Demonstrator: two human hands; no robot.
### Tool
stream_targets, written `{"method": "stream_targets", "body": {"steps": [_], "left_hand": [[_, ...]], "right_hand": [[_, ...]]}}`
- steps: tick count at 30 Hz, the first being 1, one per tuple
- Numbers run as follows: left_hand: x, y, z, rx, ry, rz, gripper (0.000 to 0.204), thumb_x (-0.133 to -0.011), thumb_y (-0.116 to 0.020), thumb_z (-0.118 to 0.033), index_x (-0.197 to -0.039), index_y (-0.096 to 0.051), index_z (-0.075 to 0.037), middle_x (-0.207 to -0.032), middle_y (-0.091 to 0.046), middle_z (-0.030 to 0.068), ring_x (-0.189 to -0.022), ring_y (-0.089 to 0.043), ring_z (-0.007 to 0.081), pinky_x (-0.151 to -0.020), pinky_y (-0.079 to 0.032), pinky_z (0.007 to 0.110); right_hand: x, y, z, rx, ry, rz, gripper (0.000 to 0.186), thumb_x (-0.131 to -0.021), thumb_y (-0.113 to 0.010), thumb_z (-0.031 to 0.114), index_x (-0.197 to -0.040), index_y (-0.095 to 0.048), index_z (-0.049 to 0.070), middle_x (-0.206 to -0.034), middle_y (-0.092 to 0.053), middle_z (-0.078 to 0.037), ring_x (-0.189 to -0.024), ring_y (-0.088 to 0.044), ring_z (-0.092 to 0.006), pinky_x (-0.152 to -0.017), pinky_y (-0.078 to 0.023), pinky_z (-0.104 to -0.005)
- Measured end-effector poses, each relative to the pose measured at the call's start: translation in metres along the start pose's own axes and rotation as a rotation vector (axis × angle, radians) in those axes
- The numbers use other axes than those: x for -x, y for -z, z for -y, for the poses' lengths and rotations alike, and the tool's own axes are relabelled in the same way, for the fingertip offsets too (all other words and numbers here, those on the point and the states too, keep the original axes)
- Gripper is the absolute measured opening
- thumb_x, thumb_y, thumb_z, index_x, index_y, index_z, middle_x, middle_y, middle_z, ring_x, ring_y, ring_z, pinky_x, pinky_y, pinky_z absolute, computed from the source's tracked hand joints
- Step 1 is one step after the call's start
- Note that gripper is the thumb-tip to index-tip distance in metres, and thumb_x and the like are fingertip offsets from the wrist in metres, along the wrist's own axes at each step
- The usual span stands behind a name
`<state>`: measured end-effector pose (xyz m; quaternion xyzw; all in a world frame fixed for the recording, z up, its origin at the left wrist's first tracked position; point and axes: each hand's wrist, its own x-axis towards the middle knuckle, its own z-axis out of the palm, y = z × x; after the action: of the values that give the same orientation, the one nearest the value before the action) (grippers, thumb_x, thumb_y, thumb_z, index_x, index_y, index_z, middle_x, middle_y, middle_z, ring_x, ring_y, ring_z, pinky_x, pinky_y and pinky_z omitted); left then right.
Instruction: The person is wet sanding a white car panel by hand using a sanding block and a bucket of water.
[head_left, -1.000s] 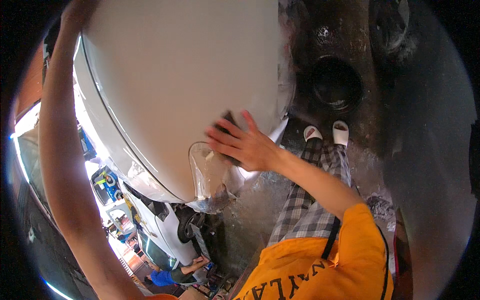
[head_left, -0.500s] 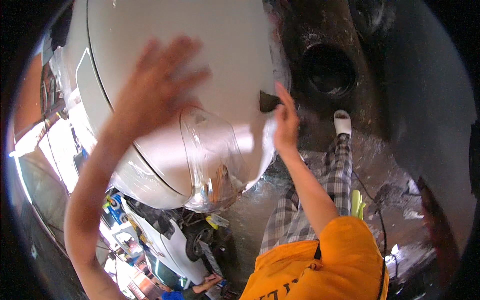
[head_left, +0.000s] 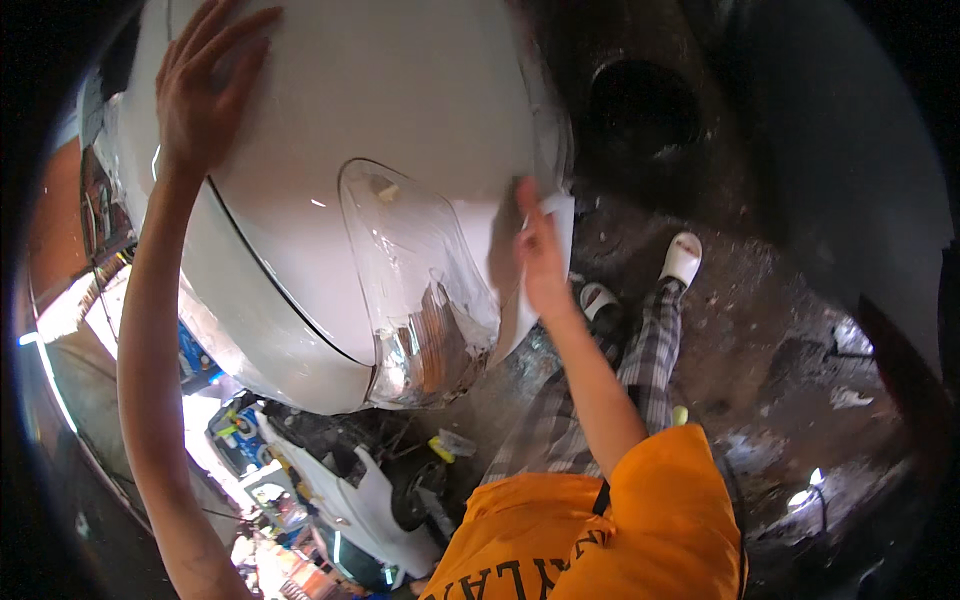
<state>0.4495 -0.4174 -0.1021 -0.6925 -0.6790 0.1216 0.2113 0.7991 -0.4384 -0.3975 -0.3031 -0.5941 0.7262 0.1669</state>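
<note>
A white car body panel (head_left: 400, 90) fills the upper middle, with a large clear lamp lens (head_left: 405, 260) set into its corner. My left hand (head_left: 205, 105) lies at the panel's upper left, empty, fingers spread and pointing up. Along the right edge of the car, past the lens, is my right hand (head_left: 543, 260), seen side-on and slightly smeared. One of its fingers points up. A pale flat edge (head_left: 563, 215) shows beside these fingers; whether they grip it or anything else I cannot make out. A darker patch, perhaps shadow, lies left of that hand.
A dark round opening or tyre (head_left: 645, 105) is at the upper right. My white slippers (head_left: 683, 258) stand on the wet, dirty floor (head_left: 745, 330). Below the panel is another white car part (head_left: 365, 510) near a wheel. A lit lamp with a cable (head_left: 805, 495) lies lower right.
My left hand has moved up and left across the panel. My right hand has shifted slightly left and down along the edge. The dark piece beside its fingers no longer shows.
</note>
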Motion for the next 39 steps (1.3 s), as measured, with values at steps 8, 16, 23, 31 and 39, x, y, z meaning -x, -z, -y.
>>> {"method": "stream_targets", "body": {"steps": [8, 16, 23, 31, 39], "left_hand": [[0.021, 0.004, 0.019, -0.048, -0.003, 0.000, 0.029, -0.096, -0.064, -0.034, -0.124, -0.071, -0.036, -0.146, -0.056, -0.0035, -0.142, -0.045, 0.0262, -0.120, -0.032, 0.052], [0.013, 0.005, -0.003, -0.078, 0.058, 0.062, 0.032, -0.100, -0.057, -0.023, -0.131, -0.067, -0.025, -0.151, -0.051, 0.0030, -0.146, -0.038, 0.0264, -0.121, -0.030, 0.044], [0.017, 0.001, 0.010, -0.090, 0.017, 0.063, 0.032, -0.101, -0.057, -0.024, -0.131, -0.067, -0.026, -0.151, -0.051, 0.0018, -0.146, -0.038, 0.0264, -0.122, -0.029, 0.045], [0.020, -0.004, 0.009, 0.001, 0.061, -0.022, 0.027, -0.096, -0.064, -0.032, -0.122, -0.071, -0.036, -0.147, -0.056, -0.0030, -0.143, -0.044, 0.0263, -0.119, -0.033, 0.053], [0.012, -0.002, 0.006, 0.012, 0.049, -0.026, 0.028, -0.098, -0.062, -0.033, -0.124, -0.070, -0.035, -0.148, -0.055, -0.0030, -0.144, -0.043, 0.0268, -0.119, -0.032, 0.054]], "right_hand": [[0.011, -0.030, 0.007, 0.098, 0.225, 0.285, 0.071, -0.097, -0.047, 0.012, -0.162, -0.017, 0.013, -0.169, -0.010, -0.015, -0.156, -0.007, -0.0324, -0.122, 0.003, -0.0580], [0.056, -0.019, -0.033, 0.130, 0.320, 0.326, 0.070, -0.096, -0.054, 0.016, -0.160, -0.025, 0.014, -0.168, -0.018, -0.011, -0.154, -0.016, -0.0332, -0.121, 0.000, -0.0630], [0.043, -0.020, -0.008, 0.181, 0.288, 0.392, 0.073, -0.095, -0.054, 0.009, -0.160, -0.021, 0.008, -0.168, -0.014, -0.015, -0.155, -0.009, -0.0338, -0.121, 0.000, -0.0639], [-0.022, -0.020, -0.015, -0.017, -0.276, 0.099, 0.061, -0.107, -0.036, 0.030, -0.161, -0.016, 0.008, -0.167, -0.018, -0.016, -0.155, -0.014, -0.0324, -0.125, -0.009, -0.0445], [0.014, -0.021, -0.015, 0.126, -0.281, 0.118, 0.061, -0.108, -0.030, 0.033, -0.163, -0.008, 0.017, -0.170, -0.007, -0.007, -0.156, -0.010, -0.0292, -0.121, 0.001, -0.0607]]}}
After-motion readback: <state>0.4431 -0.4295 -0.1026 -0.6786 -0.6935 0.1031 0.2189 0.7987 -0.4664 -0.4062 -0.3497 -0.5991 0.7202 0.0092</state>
